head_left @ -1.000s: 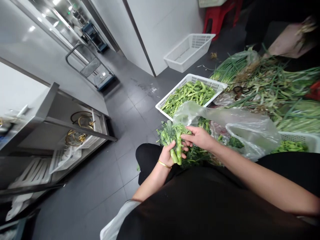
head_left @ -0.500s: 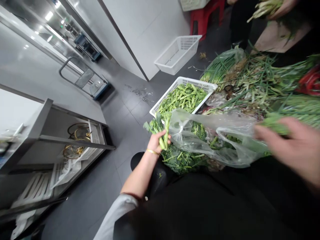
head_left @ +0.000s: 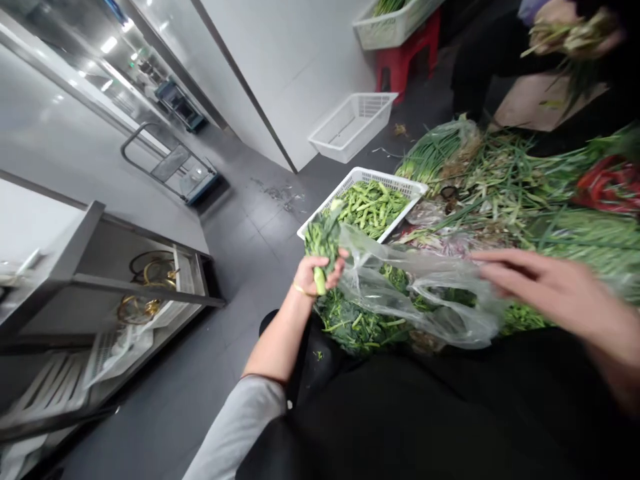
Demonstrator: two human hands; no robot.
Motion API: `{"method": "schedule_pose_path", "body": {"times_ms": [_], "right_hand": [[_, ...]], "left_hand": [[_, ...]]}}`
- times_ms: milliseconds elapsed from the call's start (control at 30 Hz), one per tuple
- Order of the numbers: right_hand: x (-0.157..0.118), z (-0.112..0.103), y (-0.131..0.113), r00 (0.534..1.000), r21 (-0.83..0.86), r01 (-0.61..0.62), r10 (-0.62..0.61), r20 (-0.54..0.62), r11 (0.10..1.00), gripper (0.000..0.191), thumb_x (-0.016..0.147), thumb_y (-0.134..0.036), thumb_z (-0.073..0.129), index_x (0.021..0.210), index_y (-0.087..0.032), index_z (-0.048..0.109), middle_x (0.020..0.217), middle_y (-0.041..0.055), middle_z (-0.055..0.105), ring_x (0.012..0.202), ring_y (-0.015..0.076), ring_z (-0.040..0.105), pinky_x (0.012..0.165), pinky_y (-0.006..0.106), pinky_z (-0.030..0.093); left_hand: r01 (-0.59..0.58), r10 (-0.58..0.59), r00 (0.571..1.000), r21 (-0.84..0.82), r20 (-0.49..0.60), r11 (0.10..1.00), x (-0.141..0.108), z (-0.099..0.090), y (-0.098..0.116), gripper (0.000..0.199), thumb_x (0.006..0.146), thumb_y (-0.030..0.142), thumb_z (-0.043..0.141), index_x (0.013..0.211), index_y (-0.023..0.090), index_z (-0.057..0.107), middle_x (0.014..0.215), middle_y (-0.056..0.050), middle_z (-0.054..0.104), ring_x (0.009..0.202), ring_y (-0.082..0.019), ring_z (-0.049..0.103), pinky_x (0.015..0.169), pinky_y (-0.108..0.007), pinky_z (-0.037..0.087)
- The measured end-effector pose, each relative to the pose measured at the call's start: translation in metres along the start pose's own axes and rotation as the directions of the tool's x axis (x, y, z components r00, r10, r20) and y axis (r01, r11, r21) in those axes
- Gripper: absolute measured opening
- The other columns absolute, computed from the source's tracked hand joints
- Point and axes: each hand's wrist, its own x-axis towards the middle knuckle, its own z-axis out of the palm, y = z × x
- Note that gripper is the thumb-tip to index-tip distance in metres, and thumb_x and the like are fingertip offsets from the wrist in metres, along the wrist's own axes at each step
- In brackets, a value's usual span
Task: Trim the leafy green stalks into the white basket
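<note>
My left hand (head_left: 320, 272) is closed around a small bunch of leafy green vegetable stalks (head_left: 323, 237), thick pale ends down and leaves up. Just beyond it, a white basket (head_left: 417, 189) holds cut green stalks (head_left: 373, 210). A clear plastic bag (head_left: 380, 293) lies to the right of that hand, over more greens. My right hand (head_left: 530, 273) is at the bag's right end with fingers stretched out and nothing seen in them; whether it touches the plastic I cannot tell. Below the bag is a pile of trimmed leaves (head_left: 357, 327).
Spring onions (head_left: 440, 150) and a red bag (head_left: 607, 187) lie at right. Another person's hands (head_left: 575, 30) hold a bunch at top right. A white crate (head_left: 350, 127) stands by the wall, near a red stool (head_left: 410, 60). At left are a metal shelf (head_left: 145, 283) and a trolley (head_left: 200, 180).
My right hand has moved left toward the bag, and its fingers have straightened; green near its fingers before is gone from there. My left hand has turned the stalks slightly.
</note>
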Motion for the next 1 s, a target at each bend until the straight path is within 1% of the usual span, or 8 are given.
{"method": "schedule_pose_path", "body": {"times_ms": [133,267,333,433,600,800,933,1000], "right_hand": [[0.019,0.099,-0.101,0.878,0.455,-0.174,-0.072,0.473,0.873,0.050,0.069,-0.059,0.064,0.093,-0.015,0.067,0.058,0.0017,0.059,0.048,0.0130,0.050,0.047,0.027,0.040],[0.010,0.167,-0.133,0.880,0.499,-0.047,-0.200,0.431,0.866,0.037,0.075,-0.054,0.059,0.067,-0.017,0.058,0.054,-0.0002,0.054,0.049,0.0126,0.050,0.047,0.026,0.040],[0.001,0.179,-0.134,0.904,0.420,0.172,-0.312,0.292,0.891,0.029,0.081,-0.046,0.054,0.076,-0.018,0.062,0.067,0.0032,0.061,0.060,0.0154,0.057,0.055,0.028,0.046],[-0.009,0.186,-0.136,0.807,0.204,0.527,-0.561,0.183,0.825,0.026,0.090,-0.032,0.044,0.098,-0.020,0.066,0.096,0.0086,0.067,0.087,0.0188,0.062,0.075,0.030,0.048],[-0.019,0.196,-0.133,0.752,-0.048,0.596,-0.535,0.385,0.802,0.022,0.090,-0.026,0.043,0.098,-0.017,0.061,0.091,0.0099,0.068,0.077,0.0199,0.064,0.065,0.029,0.045],[-0.029,0.186,-0.107,0.680,-0.060,0.530,-0.382,0.626,0.846,0.009,0.083,-0.020,0.045,0.081,-0.021,0.054,0.064,-0.0018,0.059,0.056,0.0127,0.055,0.055,0.022,0.036],[-0.030,0.189,-0.126,0.715,-0.334,0.690,-0.535,0.450,0.642,0.017,0.088,-0.020,0.042,0.083,-0.017,0.057,0.079,0.0062,0.063,0.060,0.0140,0.054,0.052,0.026,0.028],[-0.033,0.193,-0.141,0.679,-0.388,0.734,-0.598,0.426,0.557,0.021,0.090,-0.017,0.040,0.080,-0.016,0.058,0.076,0.0068,0.061,0.060,0.0141,0.053,0.051,0.027,0.027]], "left_hand": [[0.077,-0.075,0.995,-0.017,0.067,0.997,-0.060,0.005,-0.061,0.039,0.059,0.036,0.062,0.086,0.007,0.065,0.059,-0.010,0.059,0.034,-0.011,0.043,0.028,-0.021,0.024],[-0.070,0.057,0.988,-0.088,-0.142,0.994,-0.094,-0.014,-0.080,0.037,0.064,0.032,0.063,0.094,0.010,0.064,0.077,-0.014,0.067,0.062,-0.022,0.064,0.041,-0.025,0.047],[-0.227,0.176,0.934,-0.139,-0.311,0.964,-0.107,-0.026,-0.084,0.040,0.067,0.026,0.066,0.104,0.013,0.062,0.084,-0.010,0.067,0.072,-0.022,0.066,0.050,-0.028,0.054],[-0.313,0.180,0.881,-0.255,-0.438,0.915,-0.118,-0.037,-0.095,0.033,0.075,0.030,0.066,0.102,0.013,0.061,0.081,-0.008,0.066,0.065,-0.018,0.065,0.047,-0.024,0.052],[-0.336,0.117,0.900,-0.496,-0.421,0.801,-0.147,-0.067,-0.097,0.029,0.091,0.036,0.051,0.078,0.011,0.059,0.046,0.005,0.038,0.033,-0.004,0.033,0.031,-0.015,0.026],[-0.778,0.436,0.609,-0.395,-0.662,0.488,-0.192,-0.115,-0.068,0.025,0.097,0.027,0.042,0.087,0.013,0.061,0.047,0.008,0.038,0.036,-0.002,0.034,0.036,-0.011,0.027],[-0.417,0.189,0.851,-0.412,-0.491,0.810,-0.158,-0.073,-0.101,0.021,0.084,0.029,0.063,0.078,0.009,0.061,0.052,0.003,0.052,0.037,-0.003,0.041,0.034,-0.014,0.026],[-0.298,0.123,0.893,-0.361,-0.434,0.884,-0.134,-0.046,-0.118,0.031,0.075,0.039,0.071,0.080,0.009,0.063,0.058,-0.002,0.059,0.041,-0.007,0.049,0.034,-0.016,0.029]]}}
